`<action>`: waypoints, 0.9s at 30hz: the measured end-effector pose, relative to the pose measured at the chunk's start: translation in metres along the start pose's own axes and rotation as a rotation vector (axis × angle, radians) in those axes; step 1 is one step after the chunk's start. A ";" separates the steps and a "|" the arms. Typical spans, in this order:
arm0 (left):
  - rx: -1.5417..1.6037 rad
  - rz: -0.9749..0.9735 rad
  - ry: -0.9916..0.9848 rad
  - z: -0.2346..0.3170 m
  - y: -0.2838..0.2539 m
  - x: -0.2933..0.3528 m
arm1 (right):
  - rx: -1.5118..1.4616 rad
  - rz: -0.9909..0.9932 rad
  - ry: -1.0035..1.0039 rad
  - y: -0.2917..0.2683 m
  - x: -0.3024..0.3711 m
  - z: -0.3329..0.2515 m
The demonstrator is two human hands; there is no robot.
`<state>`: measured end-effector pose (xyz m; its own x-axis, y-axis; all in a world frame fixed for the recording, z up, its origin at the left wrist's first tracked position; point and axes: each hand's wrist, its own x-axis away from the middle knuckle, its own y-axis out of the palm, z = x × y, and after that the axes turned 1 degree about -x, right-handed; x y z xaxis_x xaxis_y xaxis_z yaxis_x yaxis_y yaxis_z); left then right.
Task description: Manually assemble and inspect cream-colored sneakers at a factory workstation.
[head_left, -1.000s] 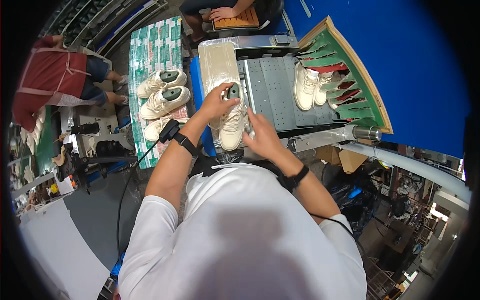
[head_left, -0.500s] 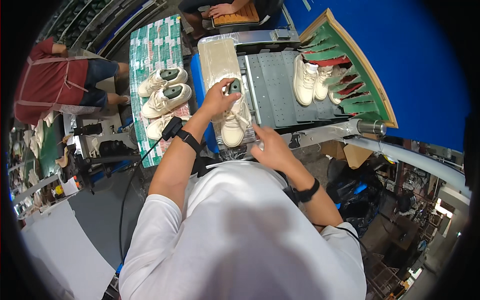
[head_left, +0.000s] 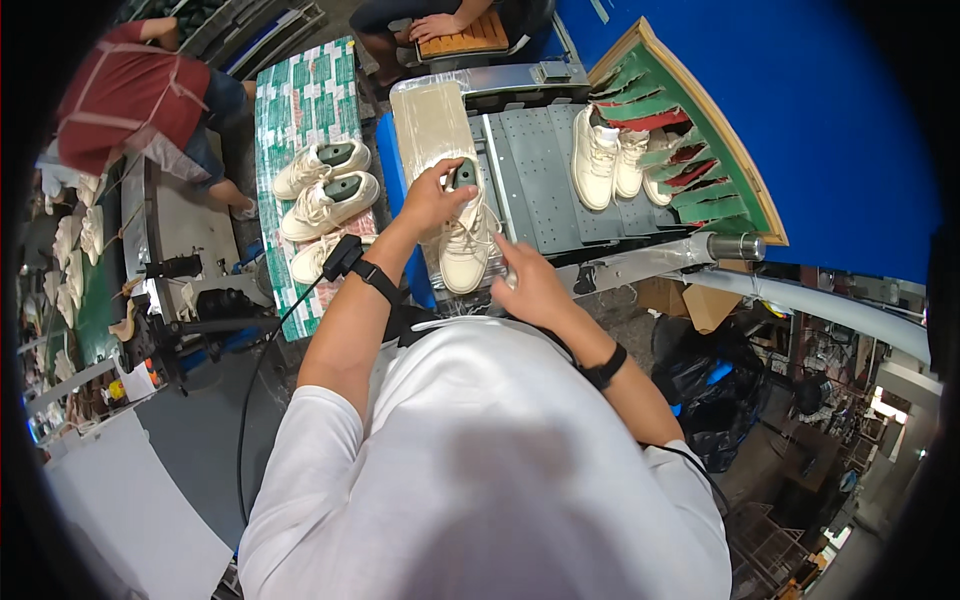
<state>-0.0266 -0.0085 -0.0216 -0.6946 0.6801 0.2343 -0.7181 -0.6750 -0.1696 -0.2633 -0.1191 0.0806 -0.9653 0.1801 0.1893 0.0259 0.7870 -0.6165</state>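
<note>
Left hand [head_left: 440, 198]: closed on the heel end of the laced shoe, its thumb lying across the opening.
Right hand [head_left: 535, 290]: just beside the shoe, thumb and forefinger slightly apart, forefinger near the laces [head_left: 485, 222]; I cannot tell whether it pinches anything.
Laced shoe [head_left: 463, 265]: cream, sole down on the tan worktop [head_left: 430, 108], toe toward the wearer; a dark green insert [head_left: 466, 172] fills its opening.
Tan worktop: shiny clear film over it, beside the left end of the grey perforated conveyor [head_left: 545, 185].
Patterned worktop [head_left: 303, 110]: to the left, carrying three cream shoes [head_left: 335, 213], green inserts showing in two.
Print: the patterned worktop's cover repeats green and white blocks, some reddish near the shoes; any lettering is too small to read.
Conveyor shoes [head_left: 597, 165]: cream, at the right, near hanging green strips [head_left: 715, 208] in a wooden-edged frame [head_left: 765, 200].
Straps: black bands on both wrists, the left carrying a small black device [head_left: 342, 258].
Co-workers: one in a dark red top [head_left: 140, 95] at left; another's hand [head_left: 437, 26] rests by a slatted orange seat [head_left: 475, 38].
</note>
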 end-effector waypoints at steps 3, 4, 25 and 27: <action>-0.087 0.026 0.093 -0.004 0.000 0.000 | 0.139 0.127 -0.114 0.014 -0.030 0.014; -0.118 0.022 0.053 -0.001 0.000 0.001 | 0.207 0.107 -0.144 0.017 -0.035 0.015; -0.154 0.038 0.092 0.001 -0.002 -0.006 | 0.350 0.044 -0.296 0.027 -0.057 -0.003; -0.094 0.041 0.087 -0.003 0.000 -0.006 | 0.309 -0.005 -0.275 0.038 -0.063 -0.005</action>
<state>-0.0226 -0.0111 -0.0262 -0.7216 0.6775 0.1425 -0.6871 -0.6757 -0.2671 -0.2005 -0.0975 0.0495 -0.9998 -0.0210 0.0076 -0.0182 0.5659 -0.8243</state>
